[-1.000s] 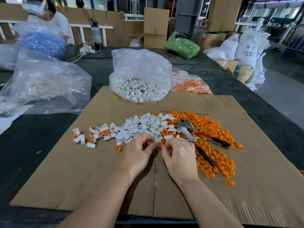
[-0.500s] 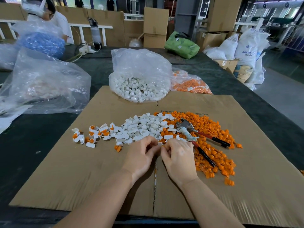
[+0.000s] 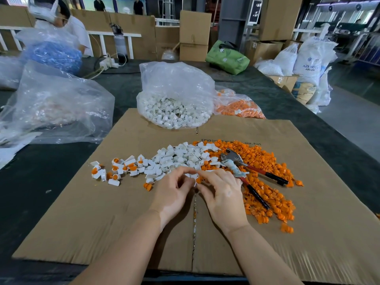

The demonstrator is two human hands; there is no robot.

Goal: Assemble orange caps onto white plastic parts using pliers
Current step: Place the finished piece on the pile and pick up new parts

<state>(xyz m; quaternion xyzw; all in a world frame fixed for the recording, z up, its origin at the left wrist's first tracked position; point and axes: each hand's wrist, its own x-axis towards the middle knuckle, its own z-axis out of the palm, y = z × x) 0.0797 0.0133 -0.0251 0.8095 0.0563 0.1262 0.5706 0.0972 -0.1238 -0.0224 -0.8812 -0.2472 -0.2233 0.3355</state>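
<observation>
The white sack [image 3: 308, 62] far beyond my cardboard sheet [image 3: 102, 212] reads "ABS RESIN", with a smaller line starting "ABS" under it that I can't finish. The printed line at the sheet's far edge [image 3: 230, 141] faces away from me, upside down and too small to read.

Both bare forearms reach forward and angle inward, so the left hand [image 3: 174, 192] and right hand [image 3: 223, 194] meet fingertip to fingertip. Backs face up, fingers [image 3: 186, 171] curled in a close pinch between them.
</observation>
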